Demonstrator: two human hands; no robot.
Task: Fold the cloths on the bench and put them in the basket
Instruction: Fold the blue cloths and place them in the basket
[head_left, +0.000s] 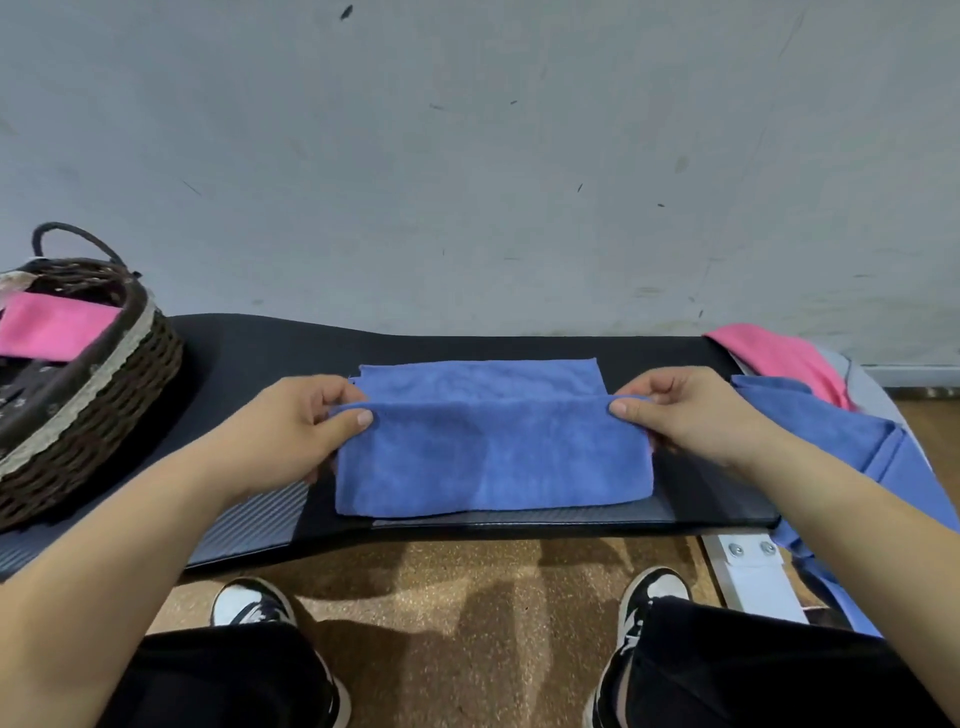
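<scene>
Left to right: a wicker basket (119, 384) stands on the left end of the dark surface (249, 353), with one folded pink cloth (47, 330) already inside. The left hand (291, 431) pinches the left end of a raised crease in the blue cloth (493, 457), thumb on top; the right hand (691, 415) pinches the opposite end in the same way. This cloth lies at mid-surface, its far layer flat and its near edge just beside the front lip. The fold appears half made. Likely faults: uneven pull from the two hands would skew the crease, leaving the edges mismatched; dragging the cloth toward the person could carry its near edge over the lip to the floor (467, 597); a slack pinch would let the soft pile fabric sag open. At far right, unfolded cloths (831, 431), blue and pink, drape over the end of the surface, and a brush from the right forearm could dislodge them.
</scene>
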